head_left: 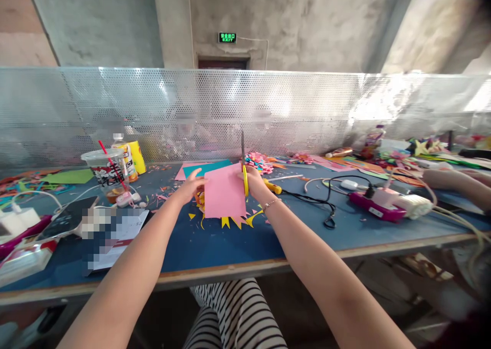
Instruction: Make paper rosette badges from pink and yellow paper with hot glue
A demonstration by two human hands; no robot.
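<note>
A square pink sheet of paper [225, 191] is held upright in front of me, above the blue table. My left hand [193, 185] pinches its left edge between thumb and fingers. In my right hand [253, 180] is a pair of scissors [246, 179] with yellow handles. Their dark blades point up and look closed, just beyond the sheet's upper right corner. The right hand's fingers are partly hidden behind the paper, whose right edge they seem to touch. Yellow paper scraps [226, 222] lie under the sheet. Behind it rest teal paper [209, 168] and more pink paper.
Beyond my right hand are paper flowers [259, 162] and a yellow-handled tool [273, 186] with a black cord. A purple power strip [378, 209] sits to the right, near another person's arm [452, 181]. Leftward stand a drink cup [108, 172], bottle and phone [69, 218].
</note>
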